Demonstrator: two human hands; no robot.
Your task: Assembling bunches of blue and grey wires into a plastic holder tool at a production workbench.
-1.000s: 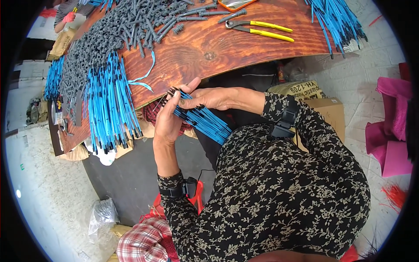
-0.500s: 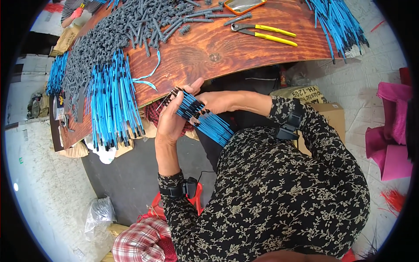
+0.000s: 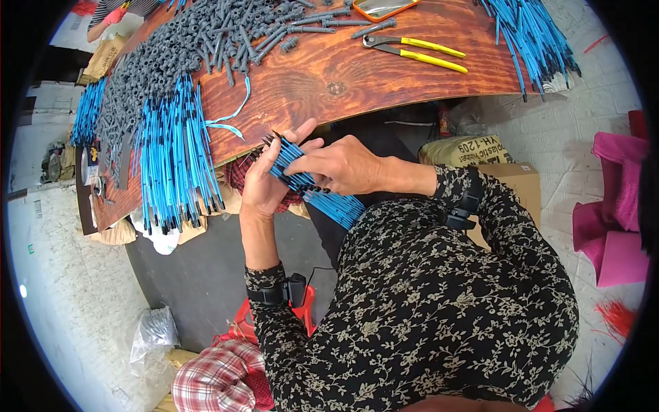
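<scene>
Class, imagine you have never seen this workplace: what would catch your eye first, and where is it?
Probably the bright blue rods bundled in the left hand, with the right hand against them, near the picture's centre. Next, on the reddish-brown table, the heap of grey parts at upper left and the yellow-handled pliers to its right.

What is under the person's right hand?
Blue rods with dark ends, held in the left hand, show on both sides of the right hand. The stretch directly beneath it is covered.
</scene>
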